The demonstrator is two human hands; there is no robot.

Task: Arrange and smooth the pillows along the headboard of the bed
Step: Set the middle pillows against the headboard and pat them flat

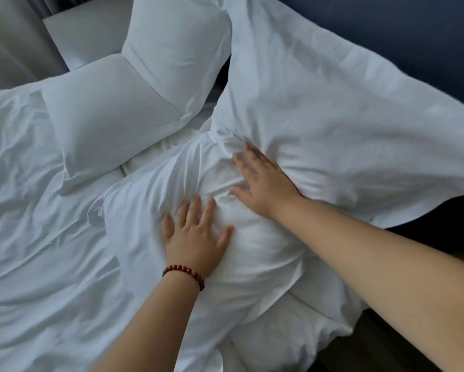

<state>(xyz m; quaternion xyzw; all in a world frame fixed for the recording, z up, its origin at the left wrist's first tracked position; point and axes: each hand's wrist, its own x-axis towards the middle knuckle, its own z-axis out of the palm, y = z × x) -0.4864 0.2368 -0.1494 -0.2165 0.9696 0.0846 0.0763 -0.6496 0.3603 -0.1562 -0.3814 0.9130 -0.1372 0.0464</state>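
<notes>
A creased white pillow [155, 210] lies flat on the bed in front of me. My left hand [196, 237], with a red bead bracelet at the wrist, presses flat on its middle with fingers spread. My right hand [263, 181] presses flat where this pillow meets a larger white pillow [319, 98] that leans against the dark blue headboard [413, 30]. Two more white pillows sit further left: one upright [177, 44] by the headboard, one lying in front of it [104, 116].
A rumpled white duvet [29, 224] covers the left of the bed. A grey curtain [8, 36] hangs at the top left. The bed's edge and dark floor [373, 342] show at the lower right.
</notes>
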